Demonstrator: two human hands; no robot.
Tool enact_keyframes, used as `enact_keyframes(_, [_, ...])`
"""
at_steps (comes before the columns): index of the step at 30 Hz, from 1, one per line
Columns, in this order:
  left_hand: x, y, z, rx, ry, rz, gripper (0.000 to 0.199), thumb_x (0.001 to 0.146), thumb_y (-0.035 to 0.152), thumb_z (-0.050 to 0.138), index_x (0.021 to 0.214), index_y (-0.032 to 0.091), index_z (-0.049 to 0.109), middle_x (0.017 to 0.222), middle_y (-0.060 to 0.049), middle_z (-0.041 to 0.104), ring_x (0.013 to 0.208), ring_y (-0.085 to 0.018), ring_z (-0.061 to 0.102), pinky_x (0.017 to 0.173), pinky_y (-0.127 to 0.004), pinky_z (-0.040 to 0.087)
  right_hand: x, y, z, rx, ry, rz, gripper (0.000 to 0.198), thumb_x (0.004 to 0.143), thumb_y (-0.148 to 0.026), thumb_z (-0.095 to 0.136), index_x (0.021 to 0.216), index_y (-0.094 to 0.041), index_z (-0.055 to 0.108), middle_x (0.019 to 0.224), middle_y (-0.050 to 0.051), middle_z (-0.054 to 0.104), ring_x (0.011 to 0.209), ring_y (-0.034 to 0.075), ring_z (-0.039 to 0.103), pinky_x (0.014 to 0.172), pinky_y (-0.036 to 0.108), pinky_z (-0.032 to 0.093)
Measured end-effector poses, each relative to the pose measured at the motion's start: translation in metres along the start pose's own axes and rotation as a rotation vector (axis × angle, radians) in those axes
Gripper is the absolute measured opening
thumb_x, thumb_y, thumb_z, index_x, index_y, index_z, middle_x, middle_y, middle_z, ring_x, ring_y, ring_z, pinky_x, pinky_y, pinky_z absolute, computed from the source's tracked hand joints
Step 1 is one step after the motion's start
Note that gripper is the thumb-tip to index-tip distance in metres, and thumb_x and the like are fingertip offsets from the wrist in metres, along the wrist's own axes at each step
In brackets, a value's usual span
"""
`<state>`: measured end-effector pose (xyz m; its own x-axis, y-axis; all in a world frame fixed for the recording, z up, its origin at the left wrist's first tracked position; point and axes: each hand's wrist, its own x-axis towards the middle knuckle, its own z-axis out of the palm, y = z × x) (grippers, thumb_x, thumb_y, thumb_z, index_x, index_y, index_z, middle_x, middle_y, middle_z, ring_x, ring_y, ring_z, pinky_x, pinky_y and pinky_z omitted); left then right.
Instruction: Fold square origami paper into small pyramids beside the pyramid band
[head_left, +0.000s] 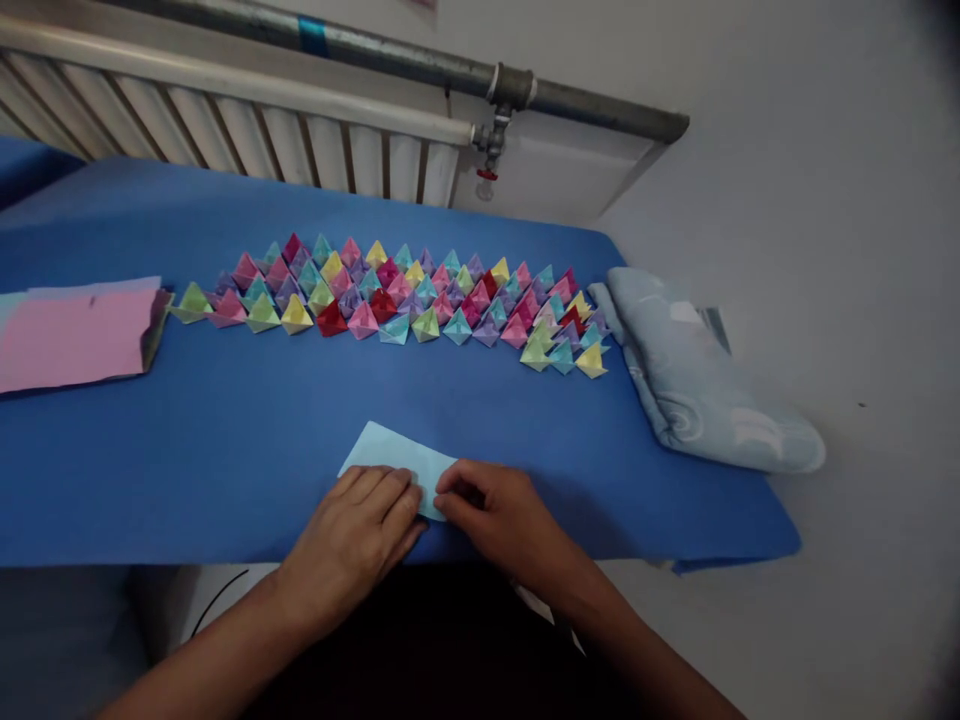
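A light blue sheet of paper (pixel 390 445), which looks folded, lies near the front edge of the blue table. My left hand (pixel 364 520) rests over its lower left part, fingers together and bent, pressing it against the surface. The left thumb is at the paper's near edge. At the paper's right end, my right hand (pixel 499 510) pinches the edge between thumb and index finger. Both hands hide parts of the sheet's lower side. Beyond them stand rows of small folded paper boats (pixel 427 290) in many colours.
A stack of coloured paper (pixel 82 335), pink on top, lies at the left. On the right, a folded light blue blanket (pixel 697 380) overhangs the blue tabletop (pixel 187 460). Behind it are a white radiator (pixel 285 150), a pipe (pixel 405 65) and a red-handled valve (pixel 487 175).
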<state>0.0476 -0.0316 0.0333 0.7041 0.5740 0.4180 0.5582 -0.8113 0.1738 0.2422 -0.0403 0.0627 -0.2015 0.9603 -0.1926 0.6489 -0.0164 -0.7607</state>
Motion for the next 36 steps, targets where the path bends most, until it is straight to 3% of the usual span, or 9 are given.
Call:
enact_keyframes(4, [-0.002, 0.001, -0.001, 0.031, 0.039, 0.058, 0.022, 0.097, 0.010, 0.040, 0.099, 0.011, 0.062, 0.096, -0.010, 0.067, 0.083, -0.020, 0.059, 0.077, -0.035, 0.047, -0.010, 0.003, -0.007, -0.025, 0.076, -0.042, 0.006, 0.088, -0.022, 0.061, 0.089, -0.021, 0.067, 0.066, -0.004, 0.062, 0.063, 0.013, 0.056, 0.067, 0.028, 0.038])
enact_keyframes(7, [-0.009, 0.001, -0.002, 0.063, 0.070, 0.052, 0.023, 0.096, 0.007, 0.041, 0.103, 0.010, 0.063, 0.102, -0.012, 0.067, 0.091, -0.022, 0.059, 0.083, -0.036, 0.046, -0.020, 0.011, -0.012, -0.176, 0.227, -0.199, 0.013, 0.086, -0.024, 0.064, 0.098, -0.022, 0.067, 0.084, 0.001, 0.068, 0.080, 0.019, 0.060, 0.080, 0.035, 0.039])
enact_keyframes(10, [-0.015, 0.002, 0.001, 0.058, 0.058, 0.033, 0.023, 0.095, 0.008, 0.042, 0.103, 0.011, 0.064, 0.104, -0.012, 0.067, 0.094, -0.023, 0.059, 0.085, -0.038, 0.044, -0.023, 0.020, -0.008, -0.242, 0.183, -0.431, 0.029, 0.080, -0.017, 0.067, 0.108, -0.023, 0.065, 0.109, 0.005, 0.067, 0.100, 0.023, 0.057, 0.089, 0.039, 0.037])
enact_keyframes(12, [-0.017, 0.003, 0.004, 0.045, 0.041, 0.017, 0.021, 0.095, 0.009, 0.044, 0.103, 0.011, 0.063, 0.105, -0.012, 0.067, 0.094, -0.023, 0.058, 0.085, -0.038, 0.044, -0.022, 0.026, -0.003, -0.272, 0.144, -0.479, 0.030, 0.081, -0.013, 0.064, 0.110, -0.022, 0.064, 0.110, 0.005, 0.067, 0.101, 0.022, 0.056, 0.089, 0.039, 0.037])
enact_keyframes(19, [-0.016, 0.005, 0.008, -0.015, 0.009, -0.111, 0.013, 0.095, 0.013, 0.049, 0.101, 0.012, 0.060, 0.094, -0.008, 0.064, 0.081, -0.021, 0.053, 0.075, -0.037, 0.041, -0.013, 0.035, 0.005, -0.332, 0.172, -0.366, 0.013, 0.091, -0.014, 0.057, 0.098, -0.021, 0.066, 0.094, 0.005, 0.068, 0.084, 0.019, 0.057, 0.078, 0.037, 0.037])
enact_keyframes(26, [-0.008, 0.007, 0.005, -0.049, -0.023, -0.257, 0.019, 0.097, 0.023, 0.049, 0.087, 0.014, 0.062, 0.081, -0.005, 0.060, 0.072, -0.020, 0.050, 0.068, -0.036, 0.036, -0.009, 0.038, 0.011, -0.251, 0.273, -0.234, 0.006, 0.088, -0.016, 0.062, 0.090, -0.021, 0.065, 0.115, 0.008, 0.063, 0.105, 0.024, 0.058, 0.089, 0.042, 0.039])
enact_keyframes(31, [-0.005, 0.006, 0.002, -0.023, -0.046, -0.332, 0.028, 0.098, 0.023, 0.044, 0.074, 0.017, 0.058, 0.070, -0.001, 0.054, 0.067, -0.019, 0.049, 0.069, -0.036, 0.034, -0.005, 0.034, 0.008, -0.200, 0.271, -0.161, 0.006, 0.085, -0.017, 0.065, 0.080, -0.021, 0.064, 0.111, 0.007, 0.064, 0.107, 0.023, 0.059, 0.090, 0.042, 0.040])
enact_keyframes(36, [-0.005, 0.004, 0.001, -0.023, -0.036, -0.339, 0.028, 0.099, 0.022, 0.042, 0.074, 0.018, 0.056, 0.070, 0.000, 0.054, 0.067, -0.017, 0.050, 0.071, -0.035, 0.033, -0.001, 0.030, 0.002, -0.186, 0.231, -0.128, 0.008, 0.085, -0.019, 0.064, 0.077, -0.020, 0.063, 0.110, 0.007, 0.066, 0.104, 0.022, 0.060, 0.090, 0.041, 0.041])
